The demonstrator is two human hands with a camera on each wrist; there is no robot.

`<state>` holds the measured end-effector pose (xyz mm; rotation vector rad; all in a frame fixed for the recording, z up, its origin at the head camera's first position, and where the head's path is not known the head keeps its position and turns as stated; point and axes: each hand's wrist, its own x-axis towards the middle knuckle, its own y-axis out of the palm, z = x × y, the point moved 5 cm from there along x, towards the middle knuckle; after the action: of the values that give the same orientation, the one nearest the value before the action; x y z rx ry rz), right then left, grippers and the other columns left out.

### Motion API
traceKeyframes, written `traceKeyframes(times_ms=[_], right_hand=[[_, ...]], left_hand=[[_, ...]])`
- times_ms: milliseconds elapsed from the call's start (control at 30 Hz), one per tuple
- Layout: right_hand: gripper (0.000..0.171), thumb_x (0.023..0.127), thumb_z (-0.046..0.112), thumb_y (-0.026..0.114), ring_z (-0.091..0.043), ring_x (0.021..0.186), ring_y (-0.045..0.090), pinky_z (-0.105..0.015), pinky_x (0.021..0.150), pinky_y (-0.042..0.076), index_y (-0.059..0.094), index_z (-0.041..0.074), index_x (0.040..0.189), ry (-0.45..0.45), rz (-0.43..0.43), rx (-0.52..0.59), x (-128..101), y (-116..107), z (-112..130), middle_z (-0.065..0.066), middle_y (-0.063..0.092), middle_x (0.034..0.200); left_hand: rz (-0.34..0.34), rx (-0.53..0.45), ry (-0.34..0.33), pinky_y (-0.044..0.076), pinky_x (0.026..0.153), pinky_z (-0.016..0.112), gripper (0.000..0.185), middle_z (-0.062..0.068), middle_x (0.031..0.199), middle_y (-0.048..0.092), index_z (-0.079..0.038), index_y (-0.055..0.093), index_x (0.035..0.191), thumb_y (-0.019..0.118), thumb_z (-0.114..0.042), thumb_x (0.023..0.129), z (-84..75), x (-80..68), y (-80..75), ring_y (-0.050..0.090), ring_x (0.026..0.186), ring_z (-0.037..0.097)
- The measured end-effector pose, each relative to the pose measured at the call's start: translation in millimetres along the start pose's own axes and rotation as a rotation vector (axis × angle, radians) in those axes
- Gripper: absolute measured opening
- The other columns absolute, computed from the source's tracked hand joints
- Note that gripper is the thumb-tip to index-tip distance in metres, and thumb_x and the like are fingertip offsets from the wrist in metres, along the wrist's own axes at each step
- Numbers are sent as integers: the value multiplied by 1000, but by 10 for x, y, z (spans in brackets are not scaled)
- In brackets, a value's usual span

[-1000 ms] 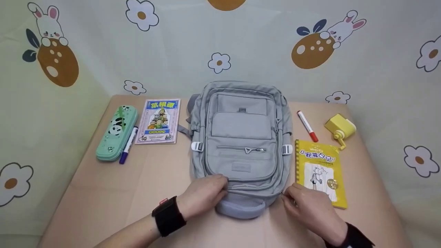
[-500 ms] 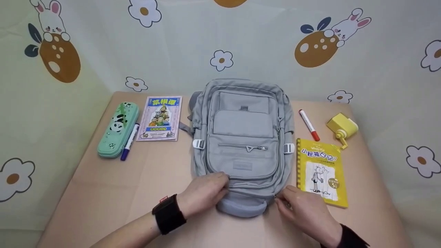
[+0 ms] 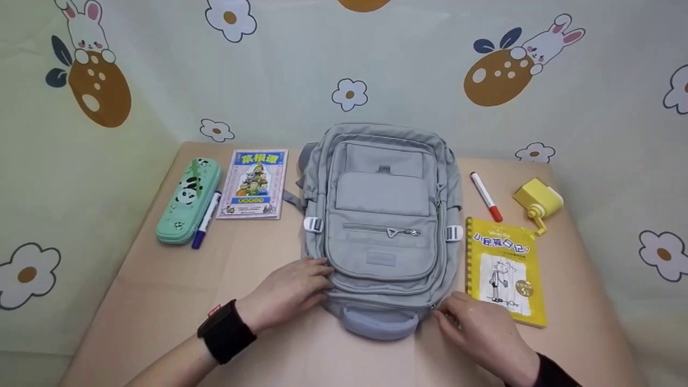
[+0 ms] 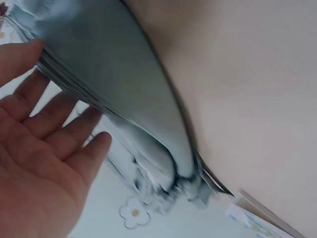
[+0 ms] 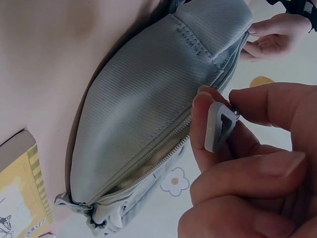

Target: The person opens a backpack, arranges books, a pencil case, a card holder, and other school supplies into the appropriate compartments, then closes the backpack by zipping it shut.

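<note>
While the grey backpack [image 3: 382, 226] lies flat in the middle of the table [image 3: 161, 301], its near edge is met by both hands. A triangular grey zipper pull [image 5: 219, 127] is pinched between thumb and forefinger of the right hand [image 3: 481, 333], at the backpack's near corner on that hand's side; in the right wrist view the zipper line beside the pull is seen slightly parted. The left hand [image 3: 287, 293] is laid against the opposite near corner, its fingers nearly straight and spread, with the fingertips [image 4: 94, 115] touching the fabric and nothing gripped.

Just beyond the right hand a yellow book [image 3: 505, 269] is found, and farther beyond it a red-capped marker [image 3: 486, 196] and a small yellow sharpener [image 3: 538, 202]. Well beyond the left hand, to its outer side, a green panda pencil case [image 3: 189, 200], a purple-capped marker [image 3: 206, 219] touching it, and a colourful booklet [image 3: 253, 184] are laid out.
</note>
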<state>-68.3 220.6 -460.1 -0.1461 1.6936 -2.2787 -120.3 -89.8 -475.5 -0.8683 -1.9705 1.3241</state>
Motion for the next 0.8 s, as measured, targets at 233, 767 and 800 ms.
traceKeyframes(times_ms=[233, 767, 800], right_hand=[[13, 91, 25, 72, 0, 59, 43, -23, 55, 40, 65, 28, 81, -7, 13, -25, 10, 6, 23, 19, 48, 70], [21, 92, 20, 69, 1, 57, 41, -23, 51, 36, 60, 27, 75, -102, -27, 25, 24, 2, 294, 19, 47, 67], [20, 92, 21, 69, 1, 57, 41, -23, 51, 37, 60, 26, 75, -118, -25, 24, 39, 7, 338, 18, 47, 67]], left_hand=[[-54, -58, 22, 41, 111, 44, 16, 5, 127, 69, -13, 77, 111, 69, -18, 98, 141, -38, 37, 58, 129, 25], [-190, -90, -76, 57, 87, 36, 17, 1, 111, 76, -13, 78, 112, 71, -12, 96, 137, 6, 81, 72, 104, 16], [-196, -93, -79, 58, 86, 36, 17, 1, 110, 76, -13, 78, 111, 71, -12, 96, 137, 4, 80, 72, 102, 16]])
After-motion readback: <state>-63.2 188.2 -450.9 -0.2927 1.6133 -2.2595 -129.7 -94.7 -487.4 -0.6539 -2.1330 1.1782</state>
